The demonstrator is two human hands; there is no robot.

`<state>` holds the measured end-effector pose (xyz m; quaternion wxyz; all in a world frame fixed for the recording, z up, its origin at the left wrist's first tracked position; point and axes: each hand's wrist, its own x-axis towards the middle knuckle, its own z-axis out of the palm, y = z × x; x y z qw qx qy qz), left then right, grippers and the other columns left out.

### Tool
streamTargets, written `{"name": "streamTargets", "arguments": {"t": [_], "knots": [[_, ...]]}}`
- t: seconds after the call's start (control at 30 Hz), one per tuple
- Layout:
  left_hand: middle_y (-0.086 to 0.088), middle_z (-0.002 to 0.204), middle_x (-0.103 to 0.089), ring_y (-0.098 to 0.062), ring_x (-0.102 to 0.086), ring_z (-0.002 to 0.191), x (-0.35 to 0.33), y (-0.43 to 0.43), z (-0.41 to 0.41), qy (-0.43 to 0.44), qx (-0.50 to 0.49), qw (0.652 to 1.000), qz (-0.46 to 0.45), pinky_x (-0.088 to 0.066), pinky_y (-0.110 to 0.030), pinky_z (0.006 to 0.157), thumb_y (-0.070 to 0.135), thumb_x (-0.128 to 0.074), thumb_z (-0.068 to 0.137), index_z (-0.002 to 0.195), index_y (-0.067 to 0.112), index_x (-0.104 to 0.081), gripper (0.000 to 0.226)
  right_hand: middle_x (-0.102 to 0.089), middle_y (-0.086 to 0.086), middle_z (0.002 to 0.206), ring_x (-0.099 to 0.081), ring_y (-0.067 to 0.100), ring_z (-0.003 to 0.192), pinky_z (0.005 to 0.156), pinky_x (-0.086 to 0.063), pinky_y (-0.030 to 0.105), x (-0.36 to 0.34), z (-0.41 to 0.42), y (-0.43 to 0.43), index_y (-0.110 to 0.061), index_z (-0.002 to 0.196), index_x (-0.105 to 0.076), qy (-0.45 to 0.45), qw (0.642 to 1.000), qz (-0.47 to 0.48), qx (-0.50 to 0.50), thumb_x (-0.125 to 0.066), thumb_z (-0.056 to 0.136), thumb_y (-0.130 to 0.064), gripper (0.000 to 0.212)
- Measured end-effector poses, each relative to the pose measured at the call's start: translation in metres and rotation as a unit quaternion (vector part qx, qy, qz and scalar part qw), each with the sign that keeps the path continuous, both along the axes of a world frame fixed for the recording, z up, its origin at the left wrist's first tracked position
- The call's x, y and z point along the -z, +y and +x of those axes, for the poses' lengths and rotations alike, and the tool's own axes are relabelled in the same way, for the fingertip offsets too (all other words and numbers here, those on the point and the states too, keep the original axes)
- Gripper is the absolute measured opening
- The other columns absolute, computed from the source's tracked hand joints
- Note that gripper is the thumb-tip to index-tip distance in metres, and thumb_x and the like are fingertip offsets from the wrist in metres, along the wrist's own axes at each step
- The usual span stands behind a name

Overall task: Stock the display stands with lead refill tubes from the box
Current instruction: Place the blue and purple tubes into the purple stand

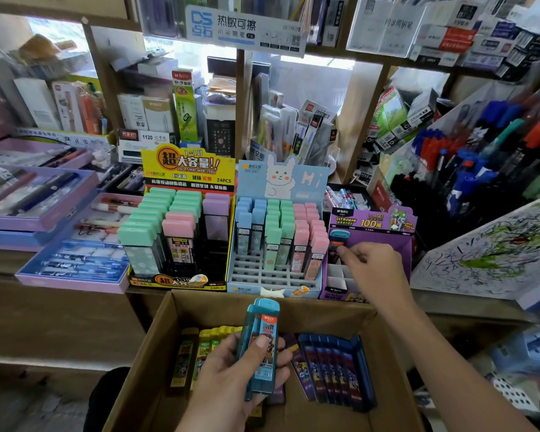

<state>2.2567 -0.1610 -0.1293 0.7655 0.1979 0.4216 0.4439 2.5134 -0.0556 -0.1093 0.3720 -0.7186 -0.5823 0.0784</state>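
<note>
A: Head view: left hand (240, 372) status?
B: Held over the cardboard box (206, 313), thumb and fingers curled around teal lead refill tubes (262, 335).
A: Right hand (374, 269)?
B: Arm extended; fingertips pinch one slotted tube (339, 240) in the purple display stand (399, 241).

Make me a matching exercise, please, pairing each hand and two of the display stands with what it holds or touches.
Column one:
1. left hand
2. right hand
3. yellow stand
4. rabbit stand

Column two:
A. holds blue, green and pink tubes
B. grips teal tubes over the cardboard box
C. holds mint, pink and lilac tubes
D. fingertips on a teal-capped tube in the purple stand

Pairs: 1-B, 2-D, 3-C, 4-A
</note>
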Motion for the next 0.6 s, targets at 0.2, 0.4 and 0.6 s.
{"name": "streamTargets", "arguments": {"t": [0.2,0.4,0.6], "knots": [[-0.023,0.100,-0.076,-0.036,-0.076,0.090,-0.002,-0.001,0.001,-0.007,0.006,1.000,0.001,-0.063,-0.038,0.059,0.012,-0.071,0.073,0.116,0.005,-0.063,0.044,-0.070,-0.007,0.063,-0.065,0.009,0.062,0.053,-0.048,0.023,0.000,0.000,-0.004,-0.017,0.070,-0.074,0.002,1.000,0.020,-0.002,-0.073,0.096,-0.028,0.028],[-0.025,0.099,-0.076,-0.038,-0.076,0.090,-0.002,0.000,0.001,-0.018,-0.003,1.000,-0.023,-0.063,-0.040,0.059,0.011,-0.066,0.085,0.118,0.005,-0.062,0.034,-0.068,-0.012,0.064,-0.066,0.007,0.062,0.058,-0.054,0.030,-0.010,-0.005,-0.024,-0.023,0.080,-0.075,0.050,0.997,0.058,0.005,-0.072,0.096,-0.026,0.017],[-0.031,0.097,-0.074,-0.044,-0.075,0.086,-0.001,0.003,0.002,-0.026,-0.018,0.998,-0.060,-0.063,-0.049,0.060,0.006,-0.060,0.094,0.114,0.002,-0.062,0.021,-0.069,-0.015,0.066,-0.065,0.004,0.061,0.054,-0.048,0.017,-0.013,-0.030,-0.061,-0.028,0.086,-0.076,0.151,0.987,0.050,-0.038,-0.071,0.096,-0.028,0.011]]}}
